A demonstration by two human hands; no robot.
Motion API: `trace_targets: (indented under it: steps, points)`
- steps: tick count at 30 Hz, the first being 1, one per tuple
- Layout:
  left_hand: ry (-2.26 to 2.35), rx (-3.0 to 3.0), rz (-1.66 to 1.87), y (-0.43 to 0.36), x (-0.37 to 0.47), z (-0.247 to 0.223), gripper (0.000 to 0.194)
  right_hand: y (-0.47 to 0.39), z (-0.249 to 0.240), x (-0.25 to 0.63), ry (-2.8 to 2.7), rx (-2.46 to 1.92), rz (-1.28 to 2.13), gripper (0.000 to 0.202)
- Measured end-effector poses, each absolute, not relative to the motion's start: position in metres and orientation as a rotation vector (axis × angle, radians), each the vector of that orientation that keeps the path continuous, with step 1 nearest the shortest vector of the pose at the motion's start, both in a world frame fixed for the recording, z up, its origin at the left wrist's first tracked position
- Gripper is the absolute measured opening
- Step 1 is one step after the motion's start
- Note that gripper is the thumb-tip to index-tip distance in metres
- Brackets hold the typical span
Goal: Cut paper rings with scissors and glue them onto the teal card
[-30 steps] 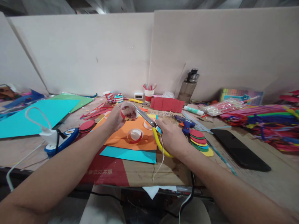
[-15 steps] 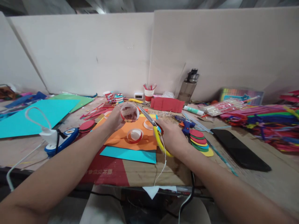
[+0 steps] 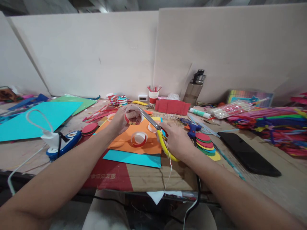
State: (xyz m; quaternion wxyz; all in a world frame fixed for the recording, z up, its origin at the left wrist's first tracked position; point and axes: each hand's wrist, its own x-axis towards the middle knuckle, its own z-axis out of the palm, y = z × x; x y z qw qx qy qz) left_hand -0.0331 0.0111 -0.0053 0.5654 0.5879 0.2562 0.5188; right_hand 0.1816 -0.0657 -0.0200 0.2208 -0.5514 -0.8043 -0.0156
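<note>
My left hand point(image 3: 122, 119) holds a red and white paper ring point(image 3: 133, 109) above the orange sheet point(image 3: 122, 142). Closed around the yellow handles of the scissors point(image 3: 165, 147) is my right hand point(image 3: 177, 139). The scissor blades point up and left, with their tips at the ring's upper right edge. Another red and white ring point(image 3: 139, 139) lies on the orange sheet, with a white piece inside it. A white ring point(image 3: 153, 127) sits below the blades. Under the orange sheet, a turquoise sheet point(image 3: 134, 158) sticks out.
A blue glue gun point(image 3: 193, 129) and coloured discs point(image 3: 205, 143) lie beside my right hand, with a black phone point(image 3: 248, 153) farther right. At left are a blue device point(image 3: 63, 145) and a large turquoise sheet point(image 3: 35, 118). A bottle point(image 3: 194, 88) stands at the back.
The scissor tips have moved slightly left, closer to the ring, and the blades look closer together. My left hand still holds the ring, almost unmoved.
</note>
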Motion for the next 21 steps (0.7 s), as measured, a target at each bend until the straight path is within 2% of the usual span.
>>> trace_targets:
  steps: [21]
  points:
    - [0.581,1.454,1.091,0.0155,-0.0346,-0.0052,0.029,-0.0665,-0.0175,0.1824,-2.248,-1.54,-0.075,0.028]
